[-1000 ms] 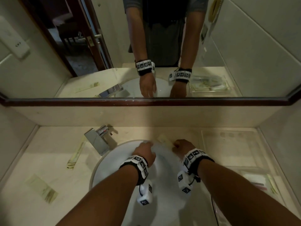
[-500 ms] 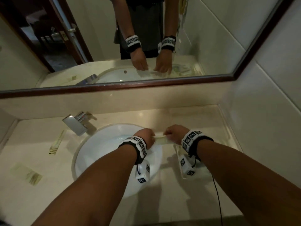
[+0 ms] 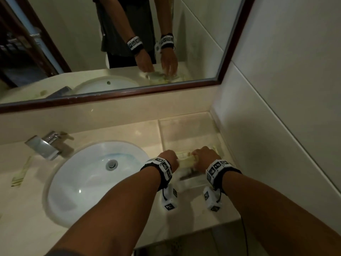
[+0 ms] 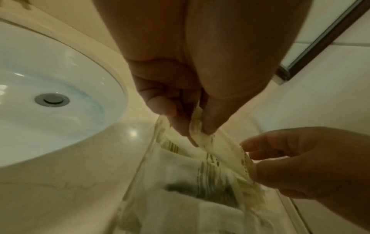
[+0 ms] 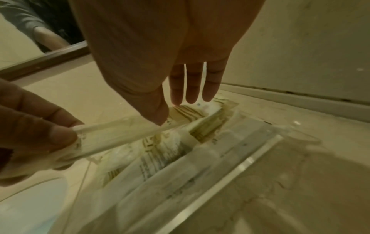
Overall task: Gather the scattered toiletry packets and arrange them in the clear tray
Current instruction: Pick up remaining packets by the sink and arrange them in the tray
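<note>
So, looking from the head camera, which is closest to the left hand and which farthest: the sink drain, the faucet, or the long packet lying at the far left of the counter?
From the left hand:
1. Sink drain, in the basin just to its left.
2. Faucet, beyond the basin's far-left rim.
3. Long packet, at the counter's far left edge.

The sink (image 3: 88,182) is glossy white ceramic with a metal drain (image 3: 111,164). The tap (image 3: 44,145) is polished chrome. The counter (image 3: 27,218) looks like smooth, faintly veined cream stone. The clear tray (image 5: 230,172) is glossy transparent plastic. The held packet (image 5: 118,136) seems to be thin, crinkly translucent film, though blur leaves that unsure. The mirror frame (image 3: 129,92) is dark varnished wood.
</note>
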### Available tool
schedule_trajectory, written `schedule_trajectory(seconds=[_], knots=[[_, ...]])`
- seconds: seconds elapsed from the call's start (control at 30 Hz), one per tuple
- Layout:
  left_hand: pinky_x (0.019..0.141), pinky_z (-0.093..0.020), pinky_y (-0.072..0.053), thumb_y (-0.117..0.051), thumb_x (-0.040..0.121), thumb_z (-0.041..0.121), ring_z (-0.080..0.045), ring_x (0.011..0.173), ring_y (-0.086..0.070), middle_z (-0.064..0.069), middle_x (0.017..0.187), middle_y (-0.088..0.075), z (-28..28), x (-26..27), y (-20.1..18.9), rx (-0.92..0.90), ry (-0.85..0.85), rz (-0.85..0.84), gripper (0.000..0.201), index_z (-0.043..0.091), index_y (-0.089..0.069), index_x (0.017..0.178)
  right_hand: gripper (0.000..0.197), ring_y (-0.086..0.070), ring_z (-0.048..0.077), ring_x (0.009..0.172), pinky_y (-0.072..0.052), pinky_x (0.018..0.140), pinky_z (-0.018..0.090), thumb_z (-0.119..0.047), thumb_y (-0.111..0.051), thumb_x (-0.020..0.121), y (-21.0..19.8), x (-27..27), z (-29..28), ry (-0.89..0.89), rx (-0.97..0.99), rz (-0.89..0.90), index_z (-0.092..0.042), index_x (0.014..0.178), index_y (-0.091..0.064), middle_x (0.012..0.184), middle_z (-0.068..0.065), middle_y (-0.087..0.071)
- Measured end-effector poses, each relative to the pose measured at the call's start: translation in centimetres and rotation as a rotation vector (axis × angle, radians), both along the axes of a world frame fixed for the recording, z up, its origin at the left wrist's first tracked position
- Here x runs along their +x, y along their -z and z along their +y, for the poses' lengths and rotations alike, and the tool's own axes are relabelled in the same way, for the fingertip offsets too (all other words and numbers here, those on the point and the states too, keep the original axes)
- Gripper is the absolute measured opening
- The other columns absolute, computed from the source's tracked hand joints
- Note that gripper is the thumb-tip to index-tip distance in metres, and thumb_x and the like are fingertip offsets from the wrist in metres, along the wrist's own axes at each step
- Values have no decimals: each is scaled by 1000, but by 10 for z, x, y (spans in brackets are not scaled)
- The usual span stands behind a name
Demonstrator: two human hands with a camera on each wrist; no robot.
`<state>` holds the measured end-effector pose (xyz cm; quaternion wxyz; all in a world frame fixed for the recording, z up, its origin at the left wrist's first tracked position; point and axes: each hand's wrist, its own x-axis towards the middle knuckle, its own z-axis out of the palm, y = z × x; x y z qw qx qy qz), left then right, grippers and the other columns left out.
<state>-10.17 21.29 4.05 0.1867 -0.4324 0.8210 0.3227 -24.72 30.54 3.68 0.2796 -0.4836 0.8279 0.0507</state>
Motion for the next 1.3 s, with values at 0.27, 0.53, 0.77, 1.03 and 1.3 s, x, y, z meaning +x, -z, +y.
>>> schedule_trajectory(seconds=[0.27, 0.53, 0.77, 1.03, 1.3], knots=[[67, -31, -47, -54, 92, 15, -27, 75, -60, -9, 81, -62, 22, -30, 16, 31, 53, 2, 24, 0, -73, 93, 55, -66, 15, 99, -55, 76, 27, -19, -48, 82, 13, -26, 35, 104, -100, -54, -56, 120, -63, 135, -9, -58], [97, -32, -48, -49, 98, 18, -26, 117, -60, -10, 128, -63, 35, -49, 28, -18, 70, 4, 32, 11, -66, 125, 37, -59, 11, 121, -53, 94, 30, -14, -49, 86, 20, -22, 50, -8, -82, -64, -40, 105, -68, 144, -21, -49], [100, -35, -47, -49, 97, 14, -29, 120, -58, -13, 132, -60, 36, -48, 31, -52, 118, -19, 34, 5, -64, 126, 43, -57, 25, 123, -48, 99, 34, -27, -51, 93, 26, -24, 58, 39, 58, 1, -33, 136, -57, 142, 3, -51], [105, -33, -41, -53, 98, 18, -29, 126, -54, -13, 137, -57, 37, -49, 27, 1, 162, -9, 37, 5, -60, 132, 47, -54, 26, 124, -48, 102, 39, -30, -53, 92, 22, -30, 57, 50, 35, 56, -33, 139, -54, 139, 4, -48], [102, -35, -45, -53, 99, 25, -30, 120, -57, -13, 132, -60, 42, -42, 23, 30, 221, -64, 37, 3, -64, 126, 49, -46, 34, 125, -47, 101, 43, -33, -56, 92, 26, -23, 55, -9, 152, 127, -23, 140, -49, 140, 12, -39]])
